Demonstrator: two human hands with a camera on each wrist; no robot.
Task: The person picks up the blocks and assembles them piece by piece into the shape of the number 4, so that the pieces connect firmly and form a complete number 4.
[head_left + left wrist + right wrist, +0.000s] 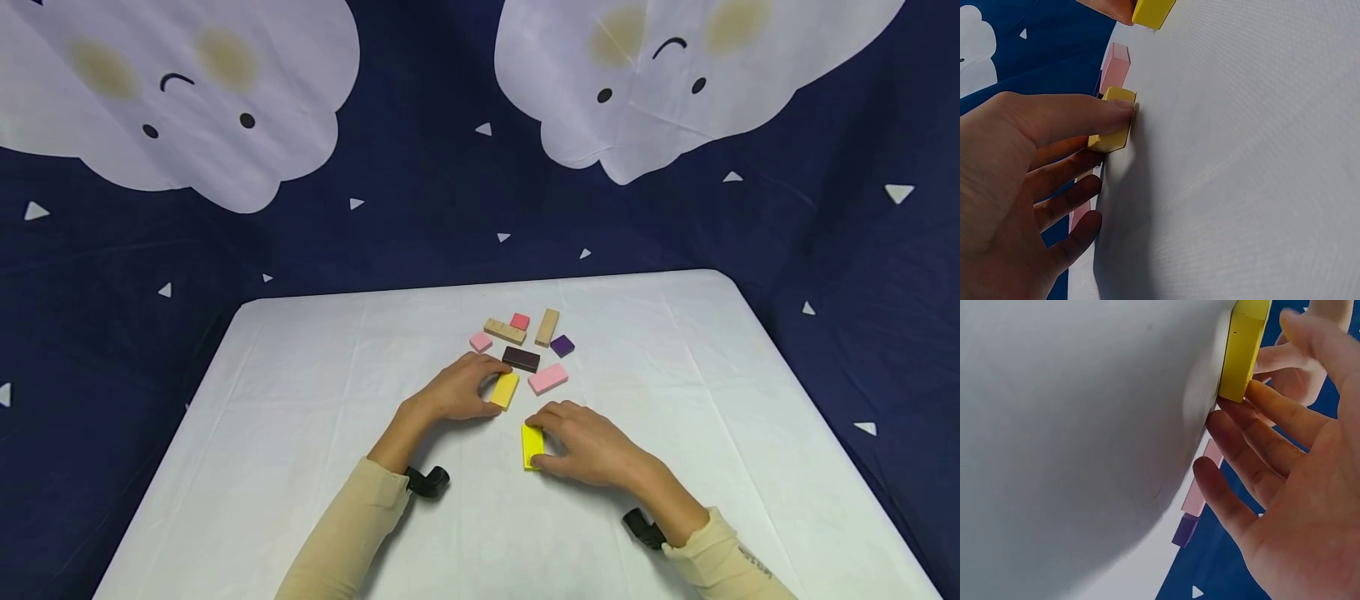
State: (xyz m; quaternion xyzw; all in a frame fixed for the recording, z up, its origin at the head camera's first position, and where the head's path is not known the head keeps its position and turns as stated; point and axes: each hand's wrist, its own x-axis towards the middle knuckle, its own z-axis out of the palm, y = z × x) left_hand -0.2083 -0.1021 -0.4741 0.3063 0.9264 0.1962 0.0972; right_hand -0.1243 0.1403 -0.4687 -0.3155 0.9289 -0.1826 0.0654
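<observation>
Yellow block (506,391) was pinched at ends by left hand (459,388), presumably leaving sides clear; brighter block (532,447) was spanned by half-curled right hand (588,443), thumb contact unclear.

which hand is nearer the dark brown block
Left: the left hand has fingertips close to the near edge of the dark brown block; the right hand is farther off, nearer the person.

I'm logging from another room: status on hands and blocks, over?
Left hand pinching darker yellow block. Right hand at brighter yellow block, grip unclear. Possible obstacle: dark brown block, just beyond first.
</observation>
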